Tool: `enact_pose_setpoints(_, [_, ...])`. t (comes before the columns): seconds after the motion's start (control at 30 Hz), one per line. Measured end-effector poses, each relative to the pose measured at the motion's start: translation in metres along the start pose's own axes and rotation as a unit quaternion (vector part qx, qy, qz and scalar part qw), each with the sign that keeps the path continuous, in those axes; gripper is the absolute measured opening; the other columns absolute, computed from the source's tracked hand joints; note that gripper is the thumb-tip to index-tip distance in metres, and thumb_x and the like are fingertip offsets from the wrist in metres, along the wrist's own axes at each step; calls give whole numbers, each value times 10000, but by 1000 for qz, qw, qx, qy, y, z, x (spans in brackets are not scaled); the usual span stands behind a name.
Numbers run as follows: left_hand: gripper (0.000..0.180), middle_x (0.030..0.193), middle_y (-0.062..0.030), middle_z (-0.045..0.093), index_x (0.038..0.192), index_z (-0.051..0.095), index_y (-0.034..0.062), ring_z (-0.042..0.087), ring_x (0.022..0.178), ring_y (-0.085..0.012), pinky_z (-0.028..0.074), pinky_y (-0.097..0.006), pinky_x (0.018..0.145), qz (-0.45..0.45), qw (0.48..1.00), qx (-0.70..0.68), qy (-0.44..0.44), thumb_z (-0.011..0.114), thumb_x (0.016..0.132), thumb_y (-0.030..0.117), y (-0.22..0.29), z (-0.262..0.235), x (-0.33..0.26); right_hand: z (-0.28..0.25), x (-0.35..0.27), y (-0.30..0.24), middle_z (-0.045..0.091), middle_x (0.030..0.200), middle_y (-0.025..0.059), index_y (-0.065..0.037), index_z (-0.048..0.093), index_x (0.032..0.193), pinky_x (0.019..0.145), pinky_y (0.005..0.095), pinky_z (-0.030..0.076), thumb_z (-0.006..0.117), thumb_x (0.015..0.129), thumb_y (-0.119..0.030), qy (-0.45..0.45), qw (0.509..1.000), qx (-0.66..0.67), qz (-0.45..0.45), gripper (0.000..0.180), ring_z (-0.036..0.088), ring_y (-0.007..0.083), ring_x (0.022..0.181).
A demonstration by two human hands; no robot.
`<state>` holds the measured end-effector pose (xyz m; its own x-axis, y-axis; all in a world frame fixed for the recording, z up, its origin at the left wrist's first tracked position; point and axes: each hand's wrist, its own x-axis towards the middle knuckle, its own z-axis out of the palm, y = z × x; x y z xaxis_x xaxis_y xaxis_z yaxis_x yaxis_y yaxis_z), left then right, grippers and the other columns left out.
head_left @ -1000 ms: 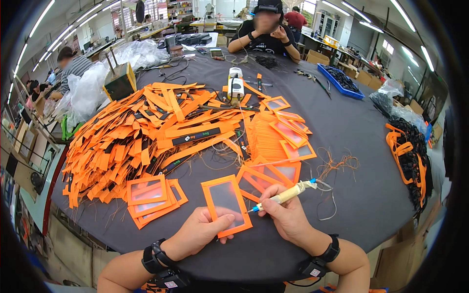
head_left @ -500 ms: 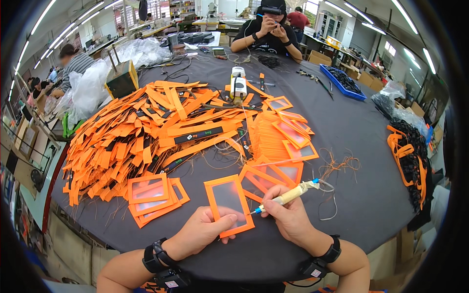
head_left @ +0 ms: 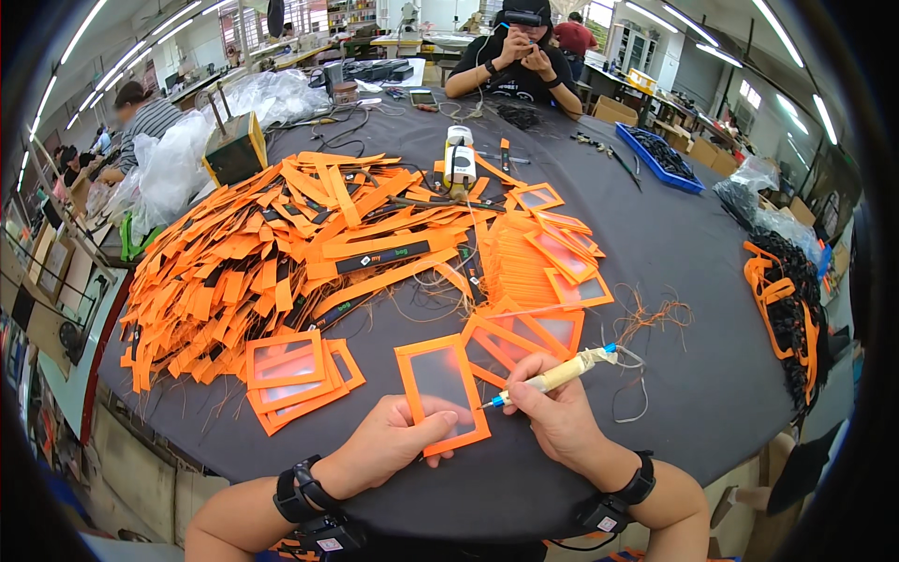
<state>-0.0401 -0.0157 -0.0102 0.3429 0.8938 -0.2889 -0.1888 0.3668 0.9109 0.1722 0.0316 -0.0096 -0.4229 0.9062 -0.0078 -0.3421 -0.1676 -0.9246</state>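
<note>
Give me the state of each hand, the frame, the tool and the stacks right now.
Left hand: flat, pinning the orange frame.
Orange frame: flat on table, window clear.
Right hand: gripping the tool.
Tool: tip at frame's edge.
Strap pile: loose, unsorted.
Frame stack: lying flat.

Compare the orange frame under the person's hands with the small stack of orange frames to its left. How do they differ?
The single frame lies alone, pinned by the left hand, with the right hand holding a tool at its edge. The stack is several frames fanned askew, untouched. Both are orange rectangles with clear windows.
</note>
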Motion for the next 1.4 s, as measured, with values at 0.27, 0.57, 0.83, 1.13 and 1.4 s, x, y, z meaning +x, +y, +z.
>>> enact_pose_setpoints(0.27, [259, 783, -46, 648, 1067, 663, -20, 579, 641, -69, 478, -203, 555, -3, 1000, 2, 1, 542, 953, 179, 1, 0, 0, -1, 0, 0, 581, 839, 33, -37, 554, 911, 711, 243, 474, 622, 886, -60, -11, 1000, -13, -1, 76, 562, 101, 752])
enact_pose_setpoints(0.57, [264, 775, -44, 646, 1070, 665, -14, 572, 635, -66, 477, -200, 552, -5, 1000, 6, 0, 540, 955, 188, 2, 0, -1, -1, 0, 0, 585, 820, 40, -36, 551, 911, 701, 243, 474, 615, 885, -50, -5, 1000, -12, 1, 70, 561, 102, 732])
enact_pose_setpoints(0.83, [242, 822, -63, 654, 1067, 655, -27, 612, 691, -104, 488, -215, 566, -11, 1000, -6, -10, 547, 955, 159, 4, -1, -1, -7, 0, 4, 593, 849, 25, -31, 571, 923, 700, 224, 481, 627, 896, -76, -17, 1000, 6, -11, 77, 562, 76, 765])
enact_pose_setpoints(1.13, [246, 807, -56, 647, 1070, 654, -26, 608, 686, -104, 485, -211, 565, -11, 1000, -7, -10, 549, 955, 164, 4, -1, -1, -7, 1, 3, 592, 864, 23, -32, 571, 924, 694, 223, 478, 624, 897, -72, -26, 1000, 8, -5, 71, 561, 75, 762])
enact_pose_setpoints(1.4, [239, 795, -52, 638, 1047, 661, -28, 595, 671, -97, 480, -212, 563, -12, 1000, -3, -2, 551, 954, 162, 4, 0, -2, -5, 2, 4, 585, 849, 18, -29, 567, 924, 685, 223, 472, 623, 895, -68, -9, 1000, 26, -8, 75, 557, 75, 748])
